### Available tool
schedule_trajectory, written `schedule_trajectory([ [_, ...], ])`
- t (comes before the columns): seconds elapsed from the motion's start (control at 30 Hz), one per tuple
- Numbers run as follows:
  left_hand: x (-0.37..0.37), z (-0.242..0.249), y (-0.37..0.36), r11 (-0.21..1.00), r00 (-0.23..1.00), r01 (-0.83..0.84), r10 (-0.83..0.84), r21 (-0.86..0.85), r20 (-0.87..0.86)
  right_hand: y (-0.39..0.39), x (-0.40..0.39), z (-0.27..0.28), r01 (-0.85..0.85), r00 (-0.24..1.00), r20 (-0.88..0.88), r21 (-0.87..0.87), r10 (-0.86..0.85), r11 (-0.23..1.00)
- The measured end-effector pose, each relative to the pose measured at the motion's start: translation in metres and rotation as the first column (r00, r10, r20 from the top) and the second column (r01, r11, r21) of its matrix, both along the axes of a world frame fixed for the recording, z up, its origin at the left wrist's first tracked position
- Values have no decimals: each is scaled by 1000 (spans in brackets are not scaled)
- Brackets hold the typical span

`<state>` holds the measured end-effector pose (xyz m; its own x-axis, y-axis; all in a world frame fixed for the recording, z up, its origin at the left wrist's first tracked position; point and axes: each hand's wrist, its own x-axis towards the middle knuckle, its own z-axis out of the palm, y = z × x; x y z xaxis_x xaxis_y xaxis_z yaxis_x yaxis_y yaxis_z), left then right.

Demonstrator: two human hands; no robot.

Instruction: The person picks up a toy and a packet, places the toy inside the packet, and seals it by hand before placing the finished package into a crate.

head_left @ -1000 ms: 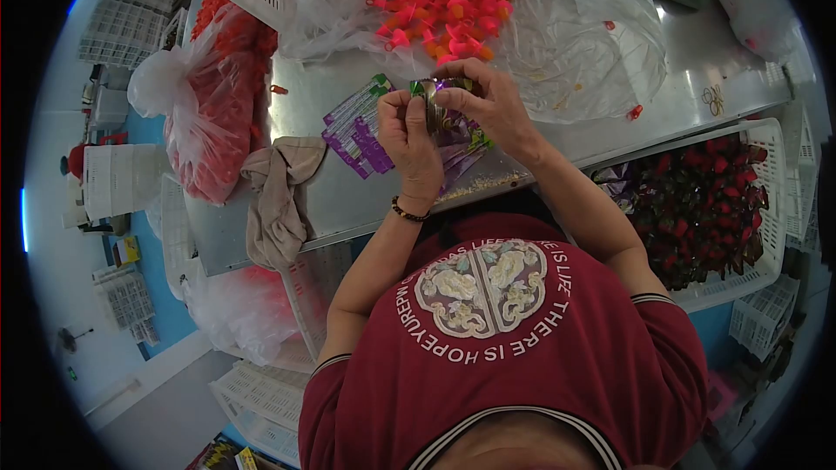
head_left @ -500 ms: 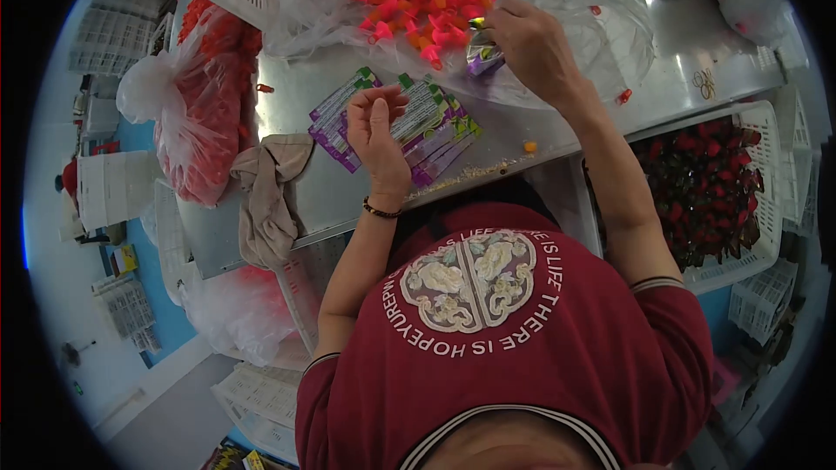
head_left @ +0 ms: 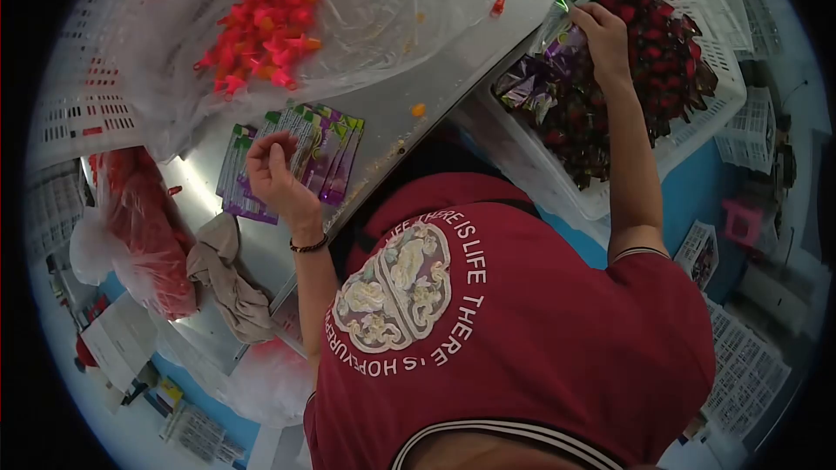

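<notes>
My right hand (head_left: 607,45) is at the near-left part of a white basket (head_left: 725,109), its thumb and fingers pinching the top of a shiny purple-and-green foil packet (head_left: 550,35). Below this packet, other crumpled purple packets (head_left: 529,85) lie in the basket beside many dark wrappers with red pieces (head_left: 649,52). My left hand (head_left: 283,181) hovers over a fanned stack of flat purple-and-green packets (head_left: 335,152) on the metal table, fingers loosely bent and thumb apart, with nothing seen in it.
Bright pink-red plastic pieces (head_left: 270,26) are heaped on a clear plastic sheet (head_left: 383,26). A beige cloth (head_left: 228,278) and a bag of red pieces (head_left: 148,252) lie to the left. One orange piece (head_left: 418,110) sits near the table edge (head_left: 383,170).
My right hand has moved from beside the pink-red heap to over the basket at the right, with the foil packet. The view has turned right; my left hand stays over the flat packets.
</notes>
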<state>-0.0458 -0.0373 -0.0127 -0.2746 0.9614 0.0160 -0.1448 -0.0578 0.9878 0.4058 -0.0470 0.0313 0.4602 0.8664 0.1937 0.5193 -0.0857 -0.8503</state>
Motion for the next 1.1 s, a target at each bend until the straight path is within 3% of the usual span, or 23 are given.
schedule_trajectory([
  [0.07,1,-1,3,999,1000,4,-4,34,-9,-40,19,-13,230,876,-374,-228,-303,946],
  [0.13,1,-3,4,999,1000,20,-20,30,-9,-81,46,-55,328,742,-516,-276,-427,903],
  [0.17,2,-4,4,999,1000,27,-27,30,-6,-97,55,-79,331,742,-515,-276,-430,902],
  [0.23,3,-4,4,999,999,36,-35,35,-25,-123,61,-127,552,383,-739,-299,-555,779],
  [0.4,3,-1,0,998,995,44,-40,43,-92,-146,8,-200,426,68,-785,-535,-616,730],
  [0.5,-2,-1,-5,997,987,42,-32,59,-159,-141,-17,-215,293,9,-739,-643,-674,708],
  [0.63,-5,-5,-7,995,969,64,-44,77,-242,-137,-17,-206,202,62,-701,-688,-710,697],
  [0.7,-5,-6,-8,994,959,75,-51,76,-279,-138,-19,-193,-60,46,-750,-661,-660,748],
  [0.73,-5,-7,-9,993,947,84,-56,77,-316,-138,-25,-182,-63,50,-749,-663,-661,746],
  [0.8,-5,-8,-9,993,934,90,-57,77,-352,-134,-39,-159,-185,380,-678,-722,-629,667],
  [0.83,-6,-7,-9,992,899,95,-49,86,-434,-131,-39,-141,-186,381,-677,-723,-630,665],
  [0.87,-7,-7,-9,990,857,102,-40,93,-514,-128,-38,-121,-138,686,-535,-760,-492,635],
  [0.9,-6,-6,-9,991,856,103,-43,89,-515,-127,-36,-112,-77,900,-321,-782,-294,618],
  [0.93,-5,-4,-9,991,843,94,-26,99,-537,-131,-21,-124,-76,899,-320,-786,-298,614],
  [0.97,-4,-3,-8,990,830,88,-11,110,-558,-135,3,-145,194,978,57,-612,-203,767],
  [1.0,-2,-2,-8,990,831,93,-19,105,-557,-137,18,-157,347,877,443,-314,-186,884],
  [1.03,0,-1,-7,990,818,102,-28,98,-574,-131,23,-156,348,876,446,-316,-186,883],
  [1.1,-1,-1,-6,990,802,103,-28,93,-597,-120,27,-155,403,888,107,-649,-448,645],
])
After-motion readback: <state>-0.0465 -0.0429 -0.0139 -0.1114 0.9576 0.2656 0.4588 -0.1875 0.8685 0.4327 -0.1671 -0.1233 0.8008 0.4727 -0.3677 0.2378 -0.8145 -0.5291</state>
